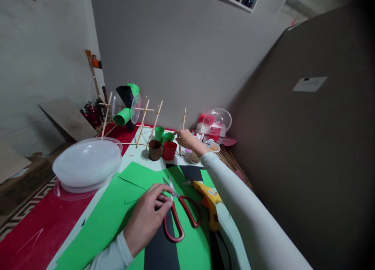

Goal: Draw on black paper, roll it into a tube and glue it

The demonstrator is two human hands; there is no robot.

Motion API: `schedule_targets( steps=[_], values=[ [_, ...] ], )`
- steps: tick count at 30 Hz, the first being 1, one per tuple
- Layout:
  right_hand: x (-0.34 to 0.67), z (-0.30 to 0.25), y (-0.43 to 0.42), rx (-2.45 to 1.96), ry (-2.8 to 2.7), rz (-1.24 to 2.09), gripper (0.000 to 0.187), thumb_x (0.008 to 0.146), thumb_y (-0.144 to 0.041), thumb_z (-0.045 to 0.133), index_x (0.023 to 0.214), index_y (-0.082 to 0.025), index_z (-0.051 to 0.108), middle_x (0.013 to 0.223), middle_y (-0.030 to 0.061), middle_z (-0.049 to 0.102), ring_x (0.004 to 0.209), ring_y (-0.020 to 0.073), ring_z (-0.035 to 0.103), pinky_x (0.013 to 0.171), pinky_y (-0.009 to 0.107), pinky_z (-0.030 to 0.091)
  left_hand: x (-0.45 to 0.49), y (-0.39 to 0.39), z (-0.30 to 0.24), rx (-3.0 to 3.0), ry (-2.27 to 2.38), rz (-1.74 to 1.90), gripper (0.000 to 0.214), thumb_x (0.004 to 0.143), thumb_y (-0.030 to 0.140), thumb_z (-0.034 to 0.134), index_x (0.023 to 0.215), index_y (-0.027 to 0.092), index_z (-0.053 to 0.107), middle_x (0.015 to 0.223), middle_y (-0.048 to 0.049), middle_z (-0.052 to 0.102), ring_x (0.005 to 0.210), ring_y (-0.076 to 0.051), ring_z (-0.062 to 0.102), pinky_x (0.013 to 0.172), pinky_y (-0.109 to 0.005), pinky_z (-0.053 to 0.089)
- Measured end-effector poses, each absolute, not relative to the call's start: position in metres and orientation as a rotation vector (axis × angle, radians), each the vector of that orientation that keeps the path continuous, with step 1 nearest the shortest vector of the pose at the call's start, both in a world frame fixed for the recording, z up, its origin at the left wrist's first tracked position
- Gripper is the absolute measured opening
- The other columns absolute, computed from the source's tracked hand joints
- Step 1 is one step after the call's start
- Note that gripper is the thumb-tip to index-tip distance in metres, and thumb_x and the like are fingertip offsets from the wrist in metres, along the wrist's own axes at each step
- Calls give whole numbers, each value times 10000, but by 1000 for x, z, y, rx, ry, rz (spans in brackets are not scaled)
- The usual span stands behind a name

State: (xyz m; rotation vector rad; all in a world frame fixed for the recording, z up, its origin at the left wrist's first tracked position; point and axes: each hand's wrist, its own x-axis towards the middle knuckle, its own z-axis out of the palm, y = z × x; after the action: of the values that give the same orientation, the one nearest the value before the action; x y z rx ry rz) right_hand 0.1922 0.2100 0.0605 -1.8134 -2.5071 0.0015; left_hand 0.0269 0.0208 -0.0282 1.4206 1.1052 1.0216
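Observation:
My left hand (pixel 148 217) rests on green paper (pixel 117 207) and a black paper strip (pixel 161 254), fingers curled beside the blades of red-handled scissors (pixel 178 215). It presses the paper and touches the scissors. My right hand (pixel 185 138) reaches far forward. Its fingers pinch the base of an upright wooden stick (pixel 183 125), just behind a red cup (pixel 169 150). A brown cup (pixel 154 150) and two green cups (pixel 163 135) stand next to it.
A yellow glue gun (pixel 210 201) lies right of the scissors. Stacked clear plastic lids (pixel 87 164) sit at left on red cloth (pixel 35 235). Wooden stick frames with a green and black paper piece (pixel 127 104) stand behind. A clear container with red items (pixel 215 123) is far right.

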Motion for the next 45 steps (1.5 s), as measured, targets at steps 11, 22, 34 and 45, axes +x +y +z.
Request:
schedule_targets(
  steps=[11,22,34,45],
  values=[
    [272,132,56,-1485,-2107,-93,289,987,-184,518,1175,-118,727,1068,95,777,880,180,715,779,305,527,9,32,-9,1289,1227,1521,201,736,351,736,853,195,688,710,31,601,601,-109,549,594,-231,473],
    [275,28,-26,-1593,-2210,232,246,909,-54,565,1059,-138,742,979,118,787,831,228,718,701,295,489,-15,44,-4,1605,1415,1481,236,842,421,602,931,205,637,786,6,617,643,-146,568,620,-292,502],
    [215,-16,-27,-1517,-2477,169,328,947,-317,672,1214,-126,650,1161,156,727,1036,322,662,846,422,524,0,34,-30,2474,1556,230,276,961,353,663,1162,164,656,1206,-89,674,1078,-248,665,937,-479,565],
    [210,-28,-37,-1658,-2396,104,343,949,-197,524,1268,-88,585,1294,205,637,1075,374,597,919,531,523,0,16,-7,2487,1645,-62,278,981,341,588,1148,129,654,1143,-171,647,1122,-359,632,960,-511,500]
  ],
)
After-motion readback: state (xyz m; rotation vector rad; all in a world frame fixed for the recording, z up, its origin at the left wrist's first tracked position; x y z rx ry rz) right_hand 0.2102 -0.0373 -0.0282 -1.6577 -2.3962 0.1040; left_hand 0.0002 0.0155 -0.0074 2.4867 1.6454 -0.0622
